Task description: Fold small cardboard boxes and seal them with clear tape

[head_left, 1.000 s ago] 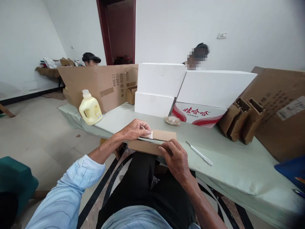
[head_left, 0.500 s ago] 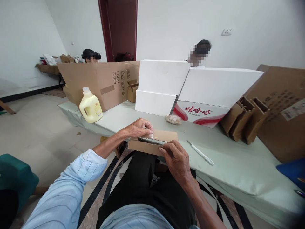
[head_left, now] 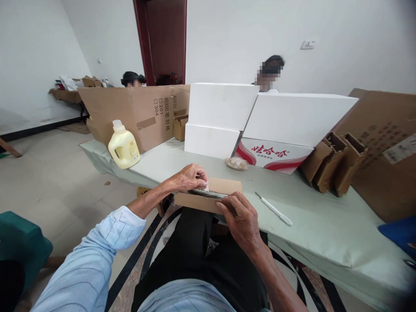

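Observation:
A small brown cardboard box (head_left: 221,186) lies at the near edge of the pale green table (head_left: 312,221), right in front of me. My left hand (head_left: 188,177) rests curled on the box's top left, its fingertips pinched on something small and pale that I cannot make out. My right hand (head_left: 240,214) grips the box's near right side, fingers closed over its edge. A thin dark strip (head_left: 206,193) runs along the box top between the two hands.
A white pen-like tool (head_left: 274,209) lies to the right of the box. Behind stand white foam boxes (head_left: 221,106), a red-printed carton (head_left: 273,154), a yellow jug (head_left: 123,146), brown cardboard sheets (head_left: 130,112) and folded brown cartons (head_left: 334,162). Two other people sit behind the boxes.
Both hands stay on the box with only slight finger shifts. The person at the far left has moved a little to the right.

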`<state>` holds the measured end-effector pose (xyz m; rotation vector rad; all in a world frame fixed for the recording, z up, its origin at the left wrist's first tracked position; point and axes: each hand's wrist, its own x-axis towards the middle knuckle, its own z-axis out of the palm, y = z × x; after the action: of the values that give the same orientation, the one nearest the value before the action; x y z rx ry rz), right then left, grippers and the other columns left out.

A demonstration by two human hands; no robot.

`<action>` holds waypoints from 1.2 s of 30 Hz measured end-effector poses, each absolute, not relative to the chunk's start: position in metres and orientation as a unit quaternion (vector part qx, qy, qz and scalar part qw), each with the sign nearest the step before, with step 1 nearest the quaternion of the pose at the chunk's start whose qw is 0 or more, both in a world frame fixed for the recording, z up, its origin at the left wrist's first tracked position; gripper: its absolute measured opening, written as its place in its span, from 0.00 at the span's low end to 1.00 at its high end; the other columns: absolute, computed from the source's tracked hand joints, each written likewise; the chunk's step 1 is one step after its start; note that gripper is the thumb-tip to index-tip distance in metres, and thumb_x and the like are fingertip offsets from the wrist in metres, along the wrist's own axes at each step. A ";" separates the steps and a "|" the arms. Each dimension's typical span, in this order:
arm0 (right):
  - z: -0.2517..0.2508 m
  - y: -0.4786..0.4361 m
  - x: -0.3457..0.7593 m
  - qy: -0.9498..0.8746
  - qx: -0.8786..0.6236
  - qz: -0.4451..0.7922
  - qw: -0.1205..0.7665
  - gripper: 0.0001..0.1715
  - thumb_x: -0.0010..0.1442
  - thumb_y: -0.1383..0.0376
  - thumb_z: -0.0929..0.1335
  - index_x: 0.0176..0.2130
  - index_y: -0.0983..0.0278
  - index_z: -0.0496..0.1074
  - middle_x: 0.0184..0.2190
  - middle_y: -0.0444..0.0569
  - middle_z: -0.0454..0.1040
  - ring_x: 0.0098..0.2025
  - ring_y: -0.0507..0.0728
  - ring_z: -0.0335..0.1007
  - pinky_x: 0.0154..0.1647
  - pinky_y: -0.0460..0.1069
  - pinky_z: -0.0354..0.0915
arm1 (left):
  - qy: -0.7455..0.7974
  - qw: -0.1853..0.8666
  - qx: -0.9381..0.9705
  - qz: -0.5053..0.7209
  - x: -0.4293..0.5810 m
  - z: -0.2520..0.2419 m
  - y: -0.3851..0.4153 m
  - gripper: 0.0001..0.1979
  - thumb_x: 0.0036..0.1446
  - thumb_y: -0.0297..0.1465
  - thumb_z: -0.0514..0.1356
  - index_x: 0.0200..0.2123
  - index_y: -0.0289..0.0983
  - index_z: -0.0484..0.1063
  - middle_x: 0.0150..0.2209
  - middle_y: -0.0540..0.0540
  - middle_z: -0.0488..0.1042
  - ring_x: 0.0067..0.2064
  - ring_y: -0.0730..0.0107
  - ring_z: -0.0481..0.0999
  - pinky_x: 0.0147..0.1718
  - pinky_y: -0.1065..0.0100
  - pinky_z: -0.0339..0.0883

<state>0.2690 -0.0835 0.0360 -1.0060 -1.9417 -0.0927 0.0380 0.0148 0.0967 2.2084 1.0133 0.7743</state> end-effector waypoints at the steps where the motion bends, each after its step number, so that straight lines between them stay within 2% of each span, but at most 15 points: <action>1: 0.036 -0.084 0.269 -0.788 -0.409 -0.036 0.459 0.08 0.73 0.65 0.68 0.38 0.59 0.71 0.34 0.45 0.73 0.37 0.56 0.71 0.40 0.50 0.65 | 0.382 0.288 0.828 0.293 0.038 0.096 0.015 0.04 0.52 0.28 0.65 0.30 0.35 0.82 0.36 0.47 0.79 0.36 0.69 0.75 0.35 0.70 0.66; 11: 0.035 -0.083 0.270 -0.788 -0.414 -0.032 0.455 0.08 0.74 0.64 0.68 0.38 0.58 0.72 0.34 0.45 0.73 0.38 0.57 0.71 0.40 0.50 0.66 | 0.393 0.221 0.843 0.293 0.041 0.094 0.014 0.03 0.50 0.26 0.66 0.32 0.36 0.79 0.36 0.48 0.78 0.39 0.67 0.75 0.40 0.67 0.68; 19: 0.036 -0.083 0.271 -0.786 -0.411 -0.038 0.460 0.09 0.74 0.64 0.68 0.38 0.58 0.72 0.34 0.46 0.74 0.37 0.56 0.71 0.40 0.50 0.66 | 0.392 0.166 0.862 0.275 0.041 0.094 0.008 0.05 0.54 0.26 0.66 0.35 0.38 0.76 0.36 0.49 0.74 0.41 0.64 0.73 0.43 0.65 0.67; 25: 0.036 -0.081 0.272 -0.791 -0.405 -0.049 0.456 0.10 0.74 0.63 0.68 0.36 0.58 0.71 0.32 0.46 0.76 0.36 0.57 0.72 0.40 0.52 0.67 | 0.367 0.149 0.871 0.289 0.039 0.094 0.006 0.15 0.55 0.26 0.67 0.46 0.38 0.73 0.40 0.49 0.73 0.40 0.65 0.72 0.43 0.65 0.66; 32: 0.037 -0.082 0.272 -0.788 -0.408 -0.047 0.460 0.11 0.74 0.63 0.67 0.36 0.58 0.71 0.33 0.46 0.77 0.37 0.57 0.72 0.40 0.52 0.68 | 0.304 0.156 0.896 0.283 0.034 0.099 0.002 0.05 0.61 0.27 0.67 0.42 0.37 0.79 0.43 0.45 0.77 0.45 0.63 0.76 0.46 0.65 0.68; 36: 0.037 -0.084 0.272 -0.791 -0.405 -0.050 0.456 0.10 0.74 0.63 0.67 0.36 0.58 0.71 0.33 0.47 0.77 0.37 0.57 0.73 0.41 0.51 0.68 | 0.282 0.123 0.918 0.251 0.033 0.100 -0.001 0.10 0.54 0.31 0.75 0.38 0.38 0.81 0.48 0.43 0.79 0.50 0.59 0.77 0.50 0.63 0.68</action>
<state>0.2722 -0.0839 0.0373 -0.9987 -1.9500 -0.1221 0.0327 -0.0010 0.1003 2.6774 0.8216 0.7334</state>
